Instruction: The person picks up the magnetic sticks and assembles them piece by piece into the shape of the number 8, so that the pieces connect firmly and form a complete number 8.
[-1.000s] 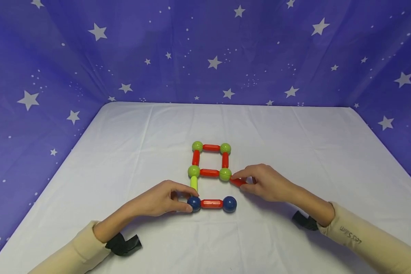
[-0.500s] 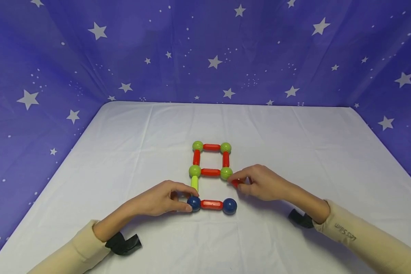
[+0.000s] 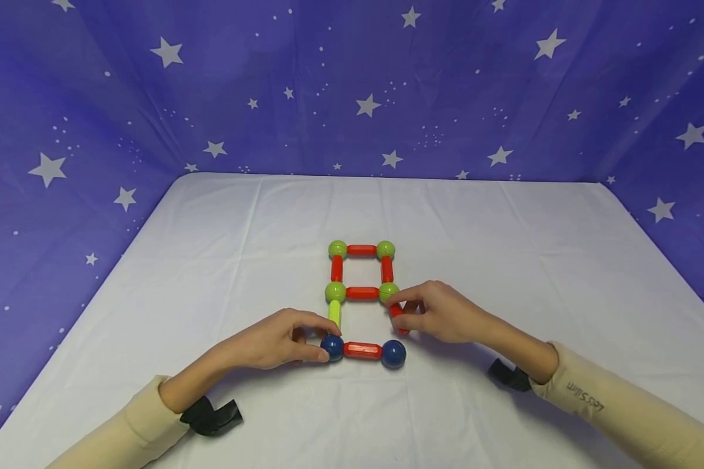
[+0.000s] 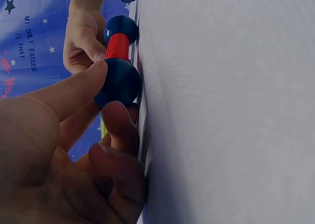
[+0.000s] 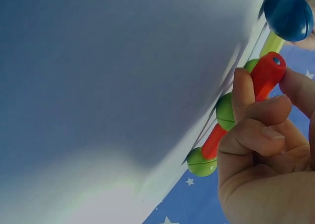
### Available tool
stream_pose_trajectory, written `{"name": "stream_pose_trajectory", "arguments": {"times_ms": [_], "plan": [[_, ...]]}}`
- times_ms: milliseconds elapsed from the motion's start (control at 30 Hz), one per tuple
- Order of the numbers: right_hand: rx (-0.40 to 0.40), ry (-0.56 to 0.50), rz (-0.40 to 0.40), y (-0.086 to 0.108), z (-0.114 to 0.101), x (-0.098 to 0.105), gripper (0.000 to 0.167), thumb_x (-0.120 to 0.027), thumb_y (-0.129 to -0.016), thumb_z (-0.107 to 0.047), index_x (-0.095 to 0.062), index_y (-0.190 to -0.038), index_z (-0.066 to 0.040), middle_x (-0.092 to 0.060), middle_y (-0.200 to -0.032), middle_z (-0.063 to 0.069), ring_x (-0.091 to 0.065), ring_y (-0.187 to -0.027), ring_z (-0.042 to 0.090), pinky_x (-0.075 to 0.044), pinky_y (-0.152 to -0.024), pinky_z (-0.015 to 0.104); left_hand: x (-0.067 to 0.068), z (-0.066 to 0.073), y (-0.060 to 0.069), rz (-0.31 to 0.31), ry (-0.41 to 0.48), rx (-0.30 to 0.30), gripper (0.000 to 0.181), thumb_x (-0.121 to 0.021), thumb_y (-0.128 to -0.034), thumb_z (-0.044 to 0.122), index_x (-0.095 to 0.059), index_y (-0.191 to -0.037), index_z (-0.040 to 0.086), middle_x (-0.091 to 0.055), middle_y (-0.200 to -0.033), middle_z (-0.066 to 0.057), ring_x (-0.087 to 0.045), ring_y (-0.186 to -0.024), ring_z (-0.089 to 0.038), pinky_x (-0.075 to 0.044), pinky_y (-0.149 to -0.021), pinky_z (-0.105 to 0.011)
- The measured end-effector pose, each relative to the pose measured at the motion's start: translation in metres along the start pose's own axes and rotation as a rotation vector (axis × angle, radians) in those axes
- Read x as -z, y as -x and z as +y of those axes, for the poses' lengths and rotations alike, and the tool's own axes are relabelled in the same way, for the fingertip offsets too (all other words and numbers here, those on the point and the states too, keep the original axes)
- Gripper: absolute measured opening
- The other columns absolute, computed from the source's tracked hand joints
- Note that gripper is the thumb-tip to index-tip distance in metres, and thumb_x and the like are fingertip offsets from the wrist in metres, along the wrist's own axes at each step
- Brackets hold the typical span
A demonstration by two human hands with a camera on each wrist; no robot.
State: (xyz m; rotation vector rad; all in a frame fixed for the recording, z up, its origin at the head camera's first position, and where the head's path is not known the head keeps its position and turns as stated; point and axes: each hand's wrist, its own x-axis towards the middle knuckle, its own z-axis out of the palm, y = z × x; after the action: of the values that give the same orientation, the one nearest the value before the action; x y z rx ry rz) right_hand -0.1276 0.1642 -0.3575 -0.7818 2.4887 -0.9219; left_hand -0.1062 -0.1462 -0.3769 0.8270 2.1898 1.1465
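Note:
My left hand (image 3: 284, 339) pinches the left blue ball (image 3: 332, 348) between thumb and fingers. A red rod (image 3: 362, 350) joins that ball to the right blue ball (image 3: 394, 354). Upward from the left ball runs a yellow-green rod (image 3: 334, 312), meeting the near-left green ball (image 3: 335, 292). My right hand (image 3: 440, 312) holds another red building rod (image 5: 268, 74) at the near-right green ball (image 3: 388, 292). That rod slants toward the right blue ball, its lower end free, with a small round inset visible in the right wrist view. Fingers partly cover it.
Beyond the hands, red rods and green balls form a flat square, including a far red rod (image 3: 362, 250) and far-right green ball (image 3: 385, 250). A white cloth (image 3: 211, 260) covers the table. Purple star-patterned fabric (image 3: 328, 78) encloses the back and sides. Black straps (image 3: 211, 418) hang at both wrists.
My right hand has moved slightly left, swinging the held red rod from pointing rightward to pointing down toward the right blue ball. The green-ball square shifted slightly. My left hand stays put.

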Motion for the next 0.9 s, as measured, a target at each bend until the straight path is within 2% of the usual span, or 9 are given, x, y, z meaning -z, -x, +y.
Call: {"name": "stream_pose_trajectory", "arguments": {"times_ms": [533, 900], "plan": [[0.019, -0.056, 0.015, -0.0004, 0.0016, -0.0031, 0.036, -0.074, -0.090, -0.022, -0.070, -0.123, -0.008, -0.067, -0.084, -0.010, -0.058, -0.074, 0.015, -0.050, -0.063, 0.028, 0.0003, 0.0003, -0.0011, 0.003, -0.003, -0.009, 0.031, -0.075, -0.0895, 0.026, -0.070, -0.119, 0.019, -0.061, -0.089, 0.004, -0.047, -0.057, -0.010, -0.037, -0.054, -0.023], [0.026, -0.049, 0.017, 0.0013, 0.0004, -0.0040, 0.036, -0.073, -0.091, -0.023, -0.070, -0.123, -0.008, -0.066, -0.083, -0.010, -0.056, -0.071, 0.015, -0.048, -0.061, 0.027, 0.0001, 0.0009, -0.0009, 0.012, -0.007, -0.010, 0.031, -0.075, -0.0893, 0.026, -0.071, -0.119, 0.018, -0.061, -0.087, 0.004, -0.046, -0.056, -0.010, -0.037, -0.054, -0.023]]}}
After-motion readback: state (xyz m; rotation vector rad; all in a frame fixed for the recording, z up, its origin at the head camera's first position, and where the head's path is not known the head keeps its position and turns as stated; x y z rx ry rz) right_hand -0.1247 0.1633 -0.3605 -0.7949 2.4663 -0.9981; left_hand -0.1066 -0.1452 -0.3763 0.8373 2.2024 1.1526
